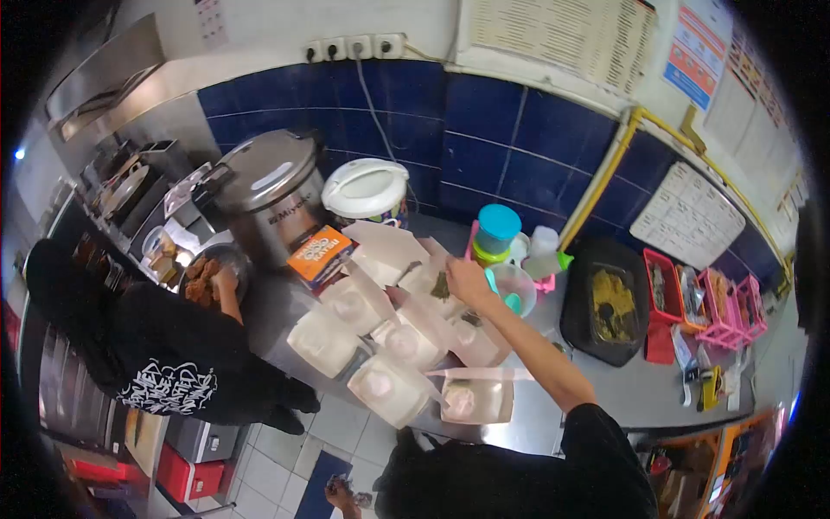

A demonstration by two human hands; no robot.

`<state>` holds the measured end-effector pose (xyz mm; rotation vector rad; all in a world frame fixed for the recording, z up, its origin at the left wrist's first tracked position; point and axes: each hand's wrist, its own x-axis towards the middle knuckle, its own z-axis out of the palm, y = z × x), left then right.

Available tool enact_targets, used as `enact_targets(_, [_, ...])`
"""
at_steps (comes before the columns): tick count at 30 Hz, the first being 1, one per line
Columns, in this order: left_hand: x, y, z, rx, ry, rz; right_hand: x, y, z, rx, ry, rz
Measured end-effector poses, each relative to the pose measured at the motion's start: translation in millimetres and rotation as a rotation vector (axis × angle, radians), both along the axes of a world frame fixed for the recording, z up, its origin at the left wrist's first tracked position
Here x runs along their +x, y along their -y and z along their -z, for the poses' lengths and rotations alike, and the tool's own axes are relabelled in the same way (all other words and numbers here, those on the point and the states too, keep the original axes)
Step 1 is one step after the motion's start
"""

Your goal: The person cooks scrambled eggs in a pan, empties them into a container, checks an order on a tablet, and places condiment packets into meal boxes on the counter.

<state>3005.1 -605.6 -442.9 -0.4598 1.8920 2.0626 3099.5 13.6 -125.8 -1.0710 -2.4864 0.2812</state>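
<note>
Several open white paper boxes (402, 342) stand close together on the steel counter (527, 432). Pale contents, probably rice, show in most, and some hold dark greens. My right hand (467, 281) reaches over a back box (424, 281), its fingers drawn together beside the dark greens there; what they grip, if anything, is hidden. Low in the view, away from the boxes, my left hand (340, 495) is closed around something dark and shiny, too small to identify.
A co-worker (164, 346) at the left has a hand in a bowl of brown food (203, 281). Behind the boxes stand a steel pot (268, 190), white cooker (367, 190) and orange carton (320, 255). Cups (499, 227), a black tray (605, 303) and baskets (661, 290) are rightward.
</note>
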Motion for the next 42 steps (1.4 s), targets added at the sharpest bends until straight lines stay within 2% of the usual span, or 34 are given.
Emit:
enact_targets(1, [-3, 13, 17, 0.007, 0.001, -0.024, -20, -12, 17, 0.092, 0.146, 0.019])
enact_targets(3, [-14, 45, 52, -0.288, -0.045, -0.008, -43, -28, 30, 0.106, 0.189, -0.064])
enact_targets(4, [-11, 52, 52, -0.121, -0.016, -0.111, -50, -32, 32, 0.088, 0.186, -0.061])
enact_targets(8, [0, 78, 25, -0.234, -0.083, -0.063, -60, -45, 74, -0.026, 0.251, -0.018])
enact_targets(10, [2, 90, 13, -0.793, -0.057, 0.102, -41, -6, 42, -0.001, 0.065, 0.102])
enact_targets(11, [7, 91, 11, -0.807, -0.061, 0.169, -8, 18, 17, -0.019, 0.087, 0.163])
enact_targets(13, [15, 91, 21, -0.631, 0.071, 0.067, 37, 69, -30, -0.001, -0.551, 0.130])
enact_targets(14, [16, 93, 34, -0.432, -0.028, 0.003, 70, 81, -39, -0.019, -0.693, 0.220])
enact_targets(16, [14, 81, 31, -0.441, -0.007, 0.056, 146, 78, -24, -0.030, -0.675, 0.532])
enact_targets(18, [8, 64, 26, -0.396, 0.008, 0.098, 216, 56, 9, -0.036, -0.477, 0.795])
enact_targets(19, [7, 57, 22, -0.358, 0.011, 0.116, 253, 36, 55, -0.040, -0.320, 0.794])
enact_targets(21, [2, 38, 10, -0.259, 0.019, 0.148, 302, 19, 128, -0.080, -0.039, 0.765])
enact_targets(24, [-1, 12, -18, -0.109, 0.026, 0.157, 323, 20, 181, -0.285, 0.200, 0.693])
enact_targets(26, [5, -4, -49, -0.047, 0.006, 0.144, 336, 2, 244, -0.029, 0.404, 0.503])
enact_targets(28, [12, -9, -54, -0.092, -0.121, 0.203, 307, 16, 168, -0.494, 0.269, 0.720])
enact_targets(29, [20, -13, -61, -0.107, -0.128, 0.170, 302, 17, 156, -0.505, 0.272, 0.683])
enact_targets(31, [52, -14, -71, -0.063, -0.089, 0.102, 309, 16, 139, -0.409, 0.014, 0.519])
enact_targets(32, [69, -8, -69, -0.070, -0.075, 0.069, 304, 17, 114, -0.412, 0.034, 0.489])
enact_targets(34, [91, 6, -60, -0.184, -0.049, 0.157, 268, 32, 44, -0.174, -0.184, 0.256])
enact_targets(36, [122, 16, -64, -0.222, 0.006, 0.127, 223, 55, -21, -0.290, -0.385, 0.103])
enact_targets(37, [132, 16, -64, -0.247, 0.045, 0.122, 201, 68, -44, -0.349, -0.362, 0.013])
enact_targets(38, [142, 19, -60, -0.176, -0.023, 0.117, 179, 76, -60, -0.400, -0.341, -0.072])
enact_targets(39, [143, 38, -26, -0.173, -0.029, 0.136, 155, 81, -63, -0.430, -0.328, -0.173])
enact_targets(40, [144, 49, -24, -0.240, -0.022, 0.205, 130, 86, -60, -0.459, -0.318, -0.272])
enact_targets(42, [133, 51, -23, -0.294, -0.028, 0.273, 75, 91, -37, -0.330, -0.239, -0.336])
